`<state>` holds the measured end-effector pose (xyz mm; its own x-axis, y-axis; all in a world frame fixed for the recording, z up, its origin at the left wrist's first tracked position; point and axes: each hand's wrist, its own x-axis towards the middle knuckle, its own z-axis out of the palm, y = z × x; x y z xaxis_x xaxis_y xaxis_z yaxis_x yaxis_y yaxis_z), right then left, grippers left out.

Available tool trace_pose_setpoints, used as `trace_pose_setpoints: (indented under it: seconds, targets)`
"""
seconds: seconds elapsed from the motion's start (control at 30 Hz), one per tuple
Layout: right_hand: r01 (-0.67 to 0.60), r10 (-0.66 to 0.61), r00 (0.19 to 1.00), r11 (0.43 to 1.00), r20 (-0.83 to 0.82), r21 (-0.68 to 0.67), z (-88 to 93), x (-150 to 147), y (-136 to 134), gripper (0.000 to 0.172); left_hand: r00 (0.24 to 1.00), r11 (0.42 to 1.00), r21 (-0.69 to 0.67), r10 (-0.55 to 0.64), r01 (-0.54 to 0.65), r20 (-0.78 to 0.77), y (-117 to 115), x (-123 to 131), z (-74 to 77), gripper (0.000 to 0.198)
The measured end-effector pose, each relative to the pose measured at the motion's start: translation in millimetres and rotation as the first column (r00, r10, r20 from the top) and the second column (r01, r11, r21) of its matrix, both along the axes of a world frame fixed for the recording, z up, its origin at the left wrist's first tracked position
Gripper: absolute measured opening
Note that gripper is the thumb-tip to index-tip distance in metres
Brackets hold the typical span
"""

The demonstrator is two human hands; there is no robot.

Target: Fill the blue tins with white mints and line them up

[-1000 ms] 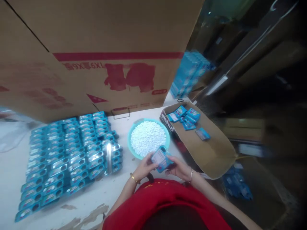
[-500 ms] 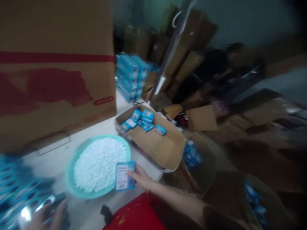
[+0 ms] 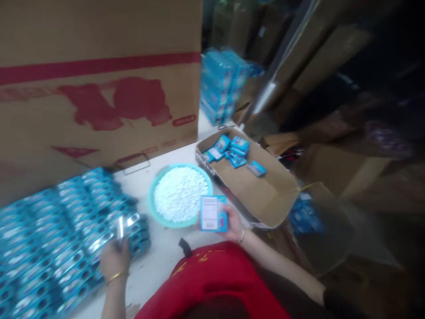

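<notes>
My right hand (image 3: 234, 223) holds a small flat blue box (image 3: 213, 213), thumb on its front, with a white printed label facing me. The box is just in front of a round turquoise basin (image 3: 152, 208) full of small white pieces (image 3: 181, 193). On the left, my left hand (image 3: 114, 259) reaches over packed rows of small blue boxes (image 3: 69, 221). Its fingers are bent round one shiny-topped blue box (image 3: 121, 228) at the rows' right side; blur hides the exact grip.
A large brown carton (image 3: 99, 102) with red print stands behind the rows. An open cardboard tray (image 3: 265, 195) to the right holds several blue boxes (image 3: 237, 150). Stacked blue packs (image 3: 219, 84) stand beyond. A slanted metal post (image 3: 265, 97) rises behind the tray. Cartons with blue packs (image 3: 305, 212) sit lower right.
The view has swung left, so the rows show more fully. My left hand has come further into view over the blue boxes. My right hand still holds the labelled box near the basin.
</notes>
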<state>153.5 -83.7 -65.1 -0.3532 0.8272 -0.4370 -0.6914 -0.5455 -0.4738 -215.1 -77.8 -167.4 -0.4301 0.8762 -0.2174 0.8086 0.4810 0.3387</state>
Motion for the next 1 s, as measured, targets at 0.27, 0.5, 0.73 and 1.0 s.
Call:
trace_pose_setpoints:
  seconds: [0.27, 0.5, 0.73, 1.0]
  targets:
    - [0.094, -0.084, 0.908, 0.996, 0.41, -0.005, -42.7, 17, 19, 0.054, 0.972, 0.98, 0.18, -0.117, 0.081, 0.204, 3, 19, 14.5, 0.042]
    - [0.101, -0.117, 0.834, 0.993, 0.54, 0.059, -72.4, 38, 57, 0.054, 0.857, 0.851, -0.101, -0.509, 0.516, 0.087, 8, 43, 49.5, 0.024]
    - [-0.049, -0.049, 0.737, 0.991, 0.674, 0.125, -74.0, 30, 43, 0.061, 0.843, 0.849, -0.014, -0.522, 0.528, 0.13, 55, 118, 0.2, 0.019]
    - [-0.188, -0.08, 0.625, 0.95, 0.777, 0.248, -77.9, 27, 46, 0.057, 0.796, 0.833, 0.078, -0.547, 0.547, 0.261, 92, 146, -20.2, 0.025]
